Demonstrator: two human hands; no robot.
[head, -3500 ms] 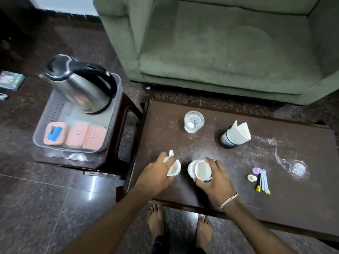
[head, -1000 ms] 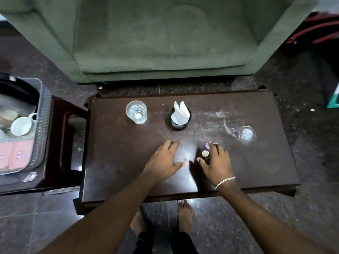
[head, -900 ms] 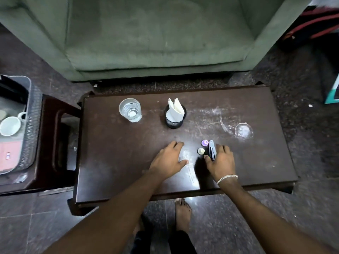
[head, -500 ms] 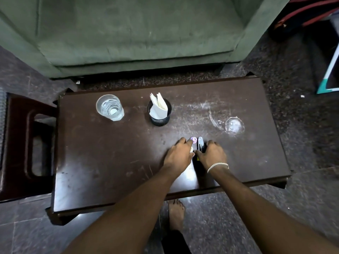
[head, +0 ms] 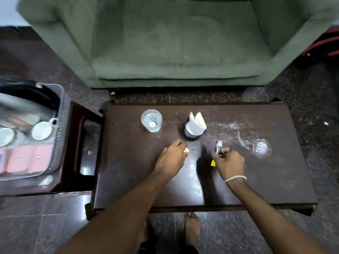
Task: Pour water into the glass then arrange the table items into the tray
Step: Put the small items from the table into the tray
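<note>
Head view: both hands over the dark wooden table. Left hand curled shut w/ sth small and pale peeking out at the fingertips, can't tell what exactly. Right hand closed round a bundle of thin sachets, their top ends sticking up out of the fist, a yellow end showing below the thumb side; bracelet on that wrist. Glass w/ water stands upright on the far-left part of the table, near the black holder w/ white napkins, which is just beyond the left hand. Wet ring and smear on the tabletop to the right of the right hand. Grey mesh tray sits on a side stand left of the table, well apart from the hands; in it two white cups, pink-lidded boxes, blurred kettle at the back. Green sofa behind the table.
</note>
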